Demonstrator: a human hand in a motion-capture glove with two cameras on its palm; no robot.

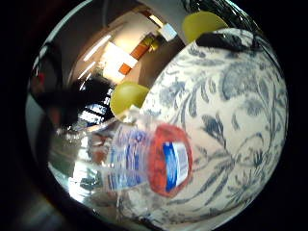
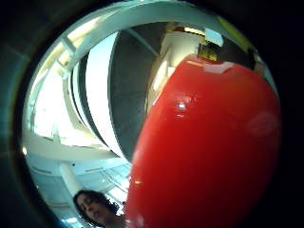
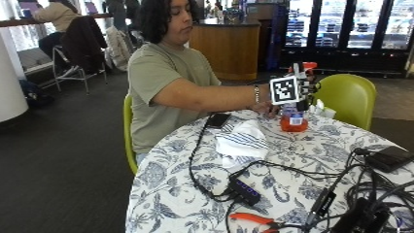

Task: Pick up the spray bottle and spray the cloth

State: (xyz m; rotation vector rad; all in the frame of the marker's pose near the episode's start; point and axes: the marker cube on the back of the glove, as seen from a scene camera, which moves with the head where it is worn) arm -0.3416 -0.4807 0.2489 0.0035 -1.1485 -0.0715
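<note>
In the outside view my gloved right hand [image 3: 302, 86] grips the red head of the spray bottle [image 3: 293, 120], a clear bottle with orange liquid low in it. Its base is at the surface of the round table [image 3: 194, 184] with a blue floral cover; I cannot tell whether it touches. A white striped cloth [image 3: 240, 141] lies crumpled on the table a hand's width toward the person from the bottle. The little finger side view looks down the bottle [image 1: 139, 159] to its blue label and orange base over the table cover [image 1: 231, 96]. The red spray head [image 2: 209, 142] fills the thumb side view.
A black phone [image 3: 218, 120] lies beside the cloth. Black cables, a USB hub [image 3: 244, 190], orange pliers [image 3: 255, 219] and a black device [image 3: 388, 158] cover the near half of the table. A green chair [image 3: 346, 97] stands behind the bottle.
</note>
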